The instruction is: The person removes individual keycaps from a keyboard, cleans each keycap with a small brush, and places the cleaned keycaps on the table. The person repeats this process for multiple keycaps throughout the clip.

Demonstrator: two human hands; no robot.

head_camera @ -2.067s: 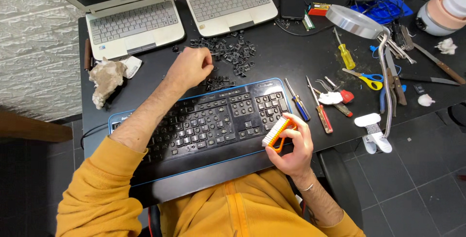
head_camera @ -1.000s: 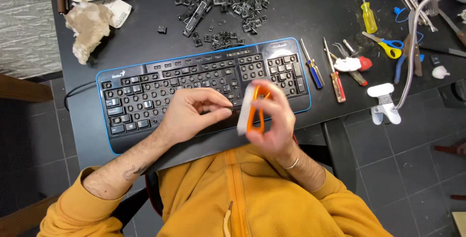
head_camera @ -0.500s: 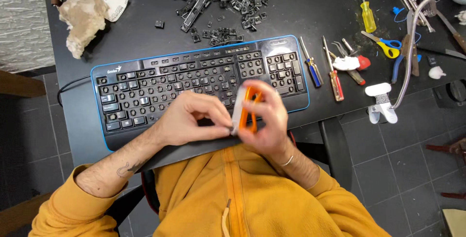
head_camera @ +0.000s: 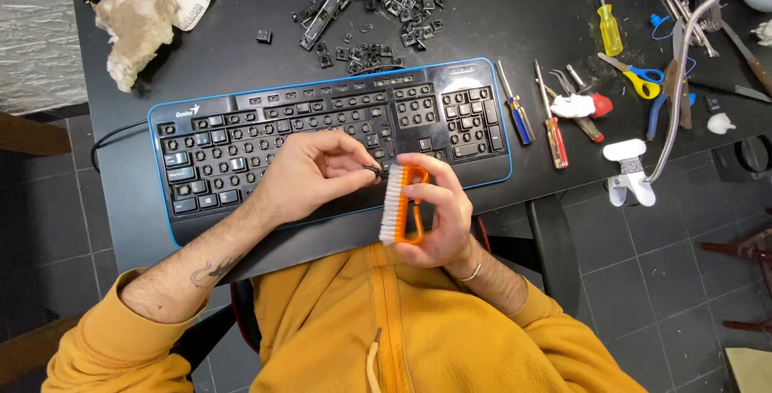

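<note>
Keycap, small and black, sits pinched between the thumb and fingertips of the left hand, right in the middle of the frame. It is touching or almost touching the white bristles of an orange brush.

Going from left to right: in the upper left of the frame, a crumpled tissue lies on the black counter. Next to it, lower down, is a black keyboard with a blue rim. Many of its keys are off, so you can see bare little holes in rows. A few keys are still on at its left side and right side. Above the keyboard, at the top middle of the frame, lies a pile of loose black keycaps.

The left hand is closed in a pinch on the small keycap, and it hovers over the lower middle of the keyboard. Just to its right, the right hand is closed around the brush handle, holding the brush up on its end with the bristles facing left, toward the keycap. Both hands are near the front edge of the counter, above a yellow hoodie.

To the right of the keyboard lie a blue screwdriver and a red screwdriver, side by side. Farther right are a yellow screwdriver, scissors with yellow and blue handles, and more tools in the upper right. A white clamp grips the counter edge at the right.
</note>
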